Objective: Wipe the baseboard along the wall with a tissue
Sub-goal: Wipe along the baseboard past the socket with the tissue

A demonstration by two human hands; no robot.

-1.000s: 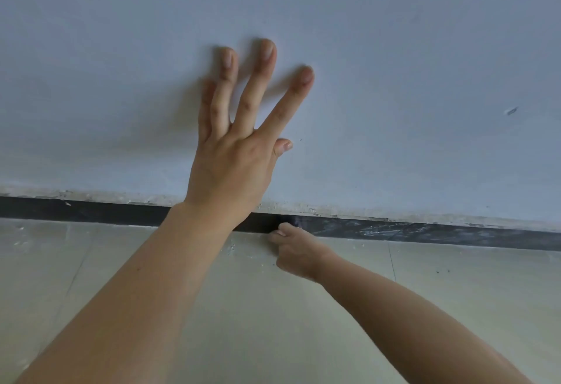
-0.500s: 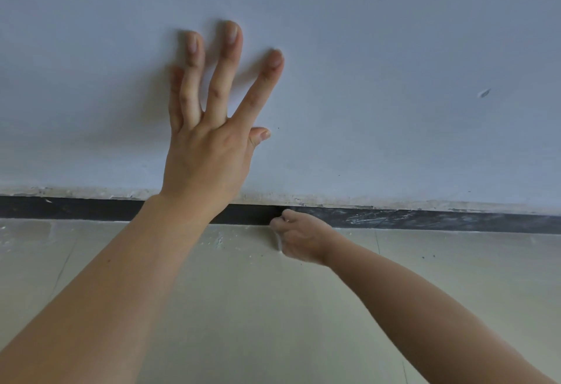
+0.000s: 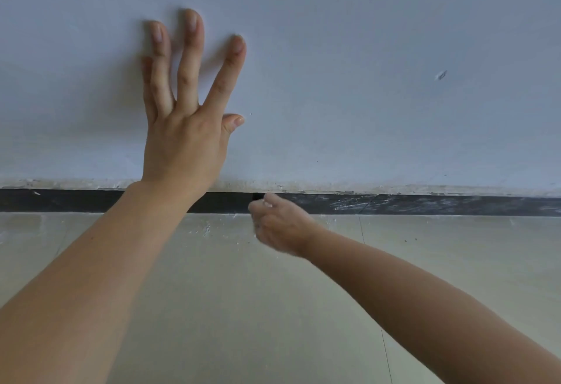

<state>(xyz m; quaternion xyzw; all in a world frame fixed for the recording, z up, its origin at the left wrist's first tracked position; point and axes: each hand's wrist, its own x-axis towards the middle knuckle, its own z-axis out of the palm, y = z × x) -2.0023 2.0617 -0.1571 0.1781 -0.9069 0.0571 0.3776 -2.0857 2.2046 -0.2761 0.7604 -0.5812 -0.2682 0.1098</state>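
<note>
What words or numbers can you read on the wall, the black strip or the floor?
None to read. The pale grey painted wall, the black baseboard strip and the beige tiled floor show only white smears and scuffs, no letters, numbers or signs.

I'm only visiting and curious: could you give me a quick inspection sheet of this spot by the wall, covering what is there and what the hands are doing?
Surface: pale tiled floor, white specks along its far edge.
Job's things: dark baseboard, clean-looking between the left hand and right hand, white smears beyond the right hand; tissue not clearly seen, presumably inside the right hand.
Clutter: nothing seen.
Hands: left hand flat on the wall, fingers spread; right hand curled against the baseboard, blurred.
Cables: nothing seen.
Surroundings: pale wall with a small mark; rough plaster edge above the baseboard.
</note>
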